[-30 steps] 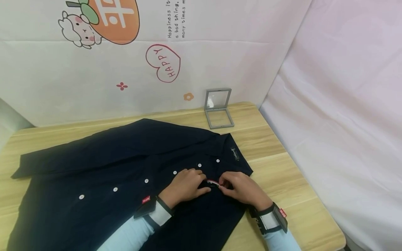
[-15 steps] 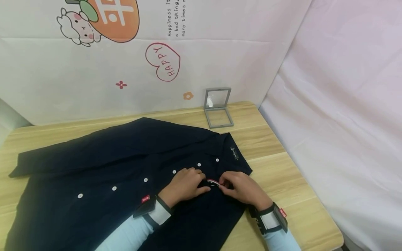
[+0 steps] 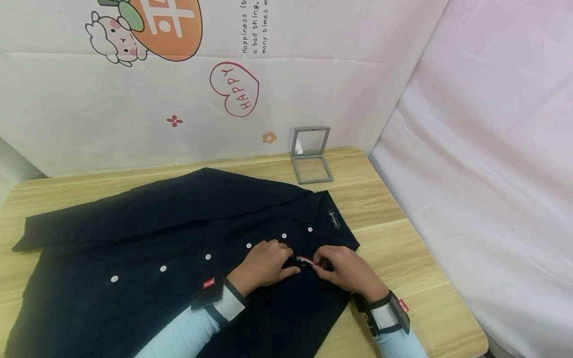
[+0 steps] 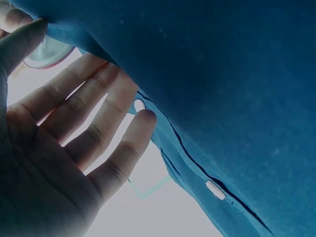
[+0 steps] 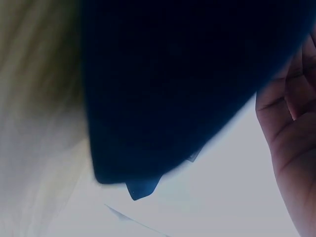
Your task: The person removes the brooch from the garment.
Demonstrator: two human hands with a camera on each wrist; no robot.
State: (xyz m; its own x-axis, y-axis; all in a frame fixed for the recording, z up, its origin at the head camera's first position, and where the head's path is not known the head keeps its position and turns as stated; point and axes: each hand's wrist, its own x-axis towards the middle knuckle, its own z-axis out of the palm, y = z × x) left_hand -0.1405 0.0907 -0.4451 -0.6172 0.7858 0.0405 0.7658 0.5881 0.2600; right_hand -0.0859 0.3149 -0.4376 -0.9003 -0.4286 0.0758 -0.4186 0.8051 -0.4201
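A dark navy button-up shirt lies spread over the wooden table, white buttons down its front. On its chest, a small round badge with a red and white rim stands nearly edge-on between the hands. The right hand pinches the badge's right edge between thumb and fingertips. The left hand rests on the shirt at the badge's left, its thumb apart from its fingers. In the left wrist view its fingers are fairly straight beside the shirt's fabric, and part of the badge shows behind the thumb.
An open grey display frame with clear panes stands at the back of the wooden table. The shirt's collar points right. A white printed cloth hangs behind the table, and plain white cloth hangs at the right.
The head view shifts slightly. Both hands and the badge stay in nearly the same place on the shirt.
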